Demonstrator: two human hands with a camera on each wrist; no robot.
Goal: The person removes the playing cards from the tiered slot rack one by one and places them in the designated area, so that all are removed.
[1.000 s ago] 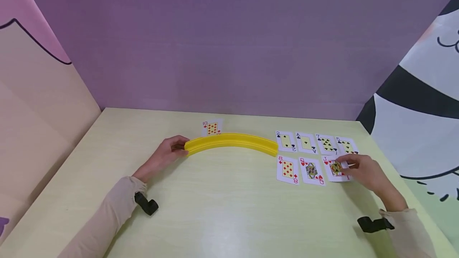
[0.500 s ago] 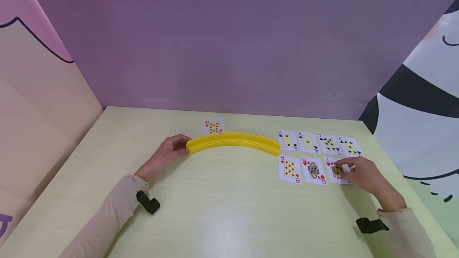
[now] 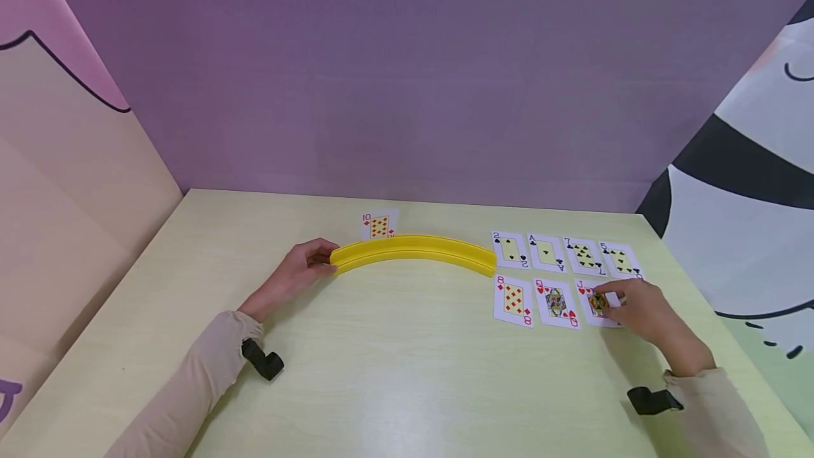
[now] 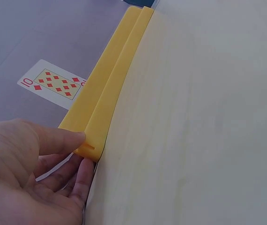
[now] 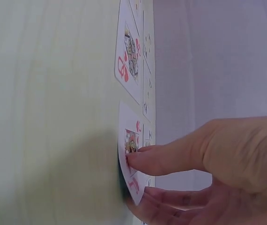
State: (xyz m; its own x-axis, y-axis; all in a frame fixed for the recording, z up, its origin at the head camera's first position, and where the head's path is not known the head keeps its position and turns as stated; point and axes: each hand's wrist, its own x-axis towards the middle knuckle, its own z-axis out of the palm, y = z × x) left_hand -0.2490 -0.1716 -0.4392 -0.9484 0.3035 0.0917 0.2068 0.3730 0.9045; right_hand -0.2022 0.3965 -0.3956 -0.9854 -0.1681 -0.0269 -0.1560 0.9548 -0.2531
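Observation:
My left hand (image 3: 297,276) grips the left end of a curved yellow card holder (image 3: 413,248), with the thumb on top of it in the left wrist view. The holder carries no cards. Behind it stands or lies a ten of diamonds (image 3: 379,223), partly hidden by the holder. At the right, my right hand (image 3: 644,311) pinches the jack of hearts (image 3: 596,304) near its right edge. In the right wrist view the thumb lies on the card's face and its near end is slightly raised. A queen of hearts (image 3: 556,303) and an eight of diamonds (image 3: 512,300) lie left of it.
A second row of face-up black-suit cards lies behind: a two (image 3: 510,250), an ace (image 3: 545,253), a seven (image 3: 584,256) and a five (image 3: 621,261). The pale table (image 3: 394,366) ends at a purple back wall (image 3: 413,76).
The head view has shifted slightly. The right hand has moved a little left over the jack of hearts, which stays in nearly the same place. The left hand and holder look unchanged.

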